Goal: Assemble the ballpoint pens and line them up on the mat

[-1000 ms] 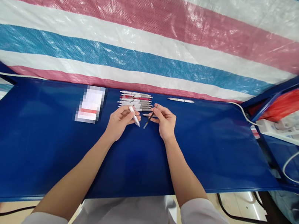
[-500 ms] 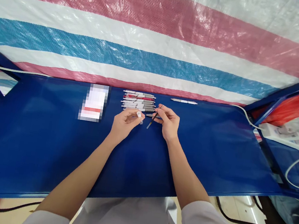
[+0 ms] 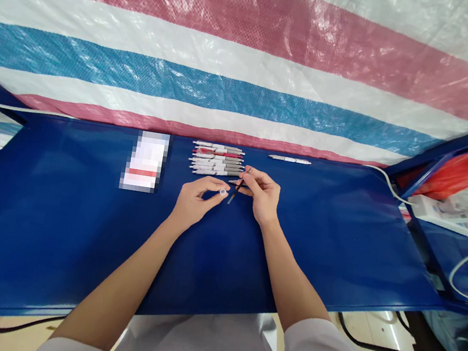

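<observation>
My left hand (image 3: 198, 201) pinches a white pen barrel (image 3: 222, 192) between thumb and fingertips. Its round end faces me, and the fingers cover most of it. Just to the right, my right hand (image 3: 262, 196) grips a dark pen refill (image 3: 236, 191) that slants down and left, with a pale clear end. A grey pointed pen piece (image 3: 233, 182) sticks out leftward from the same hand; how it is held is hidden. The refill's lower end is close beside the barrel. Beyond both hands lies a row of several white and grey pens (image 3: 216, 164), one of them with red.
A single white pen (image 3: 290, 159) lies at the back right of the blue table (image 3: 330, 237). To the left is a blurred-out white item (image 3: 144, 162). A striped sheet (image 3: 252, 55) hangs behind. A power strip (image 3: 448, 216) and red plastic bag (image 3: 467, 175) are at far right.
The white barrel in my left hand has turned so its round end faces me, and that hand has shifted slightly right. My right hand still holds the refill, now a little lower.
</observation>
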{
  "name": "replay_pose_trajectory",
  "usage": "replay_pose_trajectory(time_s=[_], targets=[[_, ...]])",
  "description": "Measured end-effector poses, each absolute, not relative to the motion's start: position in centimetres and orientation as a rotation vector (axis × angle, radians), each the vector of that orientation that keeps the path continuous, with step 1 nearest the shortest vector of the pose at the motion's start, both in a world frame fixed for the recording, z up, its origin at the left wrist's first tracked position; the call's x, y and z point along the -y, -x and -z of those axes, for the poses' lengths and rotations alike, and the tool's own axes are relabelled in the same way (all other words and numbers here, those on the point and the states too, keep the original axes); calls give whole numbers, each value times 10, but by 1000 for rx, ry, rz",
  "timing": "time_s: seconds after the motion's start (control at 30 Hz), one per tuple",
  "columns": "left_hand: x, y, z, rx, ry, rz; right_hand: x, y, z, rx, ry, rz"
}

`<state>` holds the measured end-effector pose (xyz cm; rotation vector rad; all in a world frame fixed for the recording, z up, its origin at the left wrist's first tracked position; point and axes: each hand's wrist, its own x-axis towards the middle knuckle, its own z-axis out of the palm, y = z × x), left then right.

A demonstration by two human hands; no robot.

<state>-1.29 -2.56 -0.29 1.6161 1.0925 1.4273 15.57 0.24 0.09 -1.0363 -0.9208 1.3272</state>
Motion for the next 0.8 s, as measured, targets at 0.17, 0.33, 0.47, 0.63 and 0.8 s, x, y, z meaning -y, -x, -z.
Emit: replay_pose_trajectory(time_s=[0.17, 0.33, 0.47, 0.63, 0.8], targets=[[24, 14, 0, -1061, -1293, -1461, -4, -154, 1, 901, 1051, -1332], [17, 18, 2, -1033, -1107, -1474, -7, -154, 6, 824, 1009, -1343], [15, 17, 4, -1043, -1062, -1454, -7, -154, 7, 786, 959, -1383], [15, 18, 6, -1032, -1075, -1442, -6, -152, 8, 833, 966, -1379], [13, 20, 6, -1029, -1070, -1468, -3, -150, 6, 926, 951, -1315]])
